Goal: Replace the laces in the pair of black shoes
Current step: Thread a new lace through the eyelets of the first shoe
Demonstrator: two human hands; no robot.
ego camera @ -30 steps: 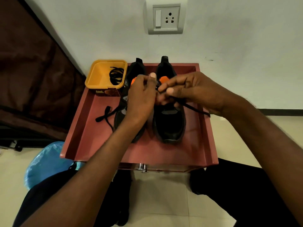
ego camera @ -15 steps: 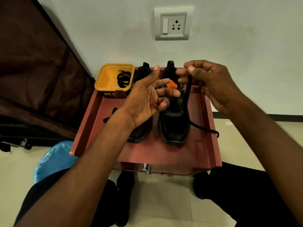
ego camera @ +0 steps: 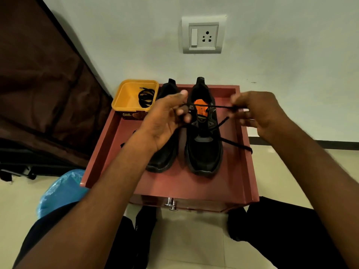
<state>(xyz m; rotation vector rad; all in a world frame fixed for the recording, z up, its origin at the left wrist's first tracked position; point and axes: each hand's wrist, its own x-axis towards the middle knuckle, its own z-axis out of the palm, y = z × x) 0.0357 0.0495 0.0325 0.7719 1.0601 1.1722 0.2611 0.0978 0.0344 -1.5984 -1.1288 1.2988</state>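
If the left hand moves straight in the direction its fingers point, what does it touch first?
Probably the collar of the right-side shoe: the left hand points across toward it, pinching the lace. Depth is unclear.

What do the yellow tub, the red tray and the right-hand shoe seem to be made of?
Yellow tub: probably moulded plastic, smooth, with a thin rolled rim. Red tray: a satin painted or laminated surface with crisp raised edges; whether wood or board lies beneath is unclear. Right-hand shoe: matte black knit-looking fabric upper, with a thicker, likely rubber, sole edge.
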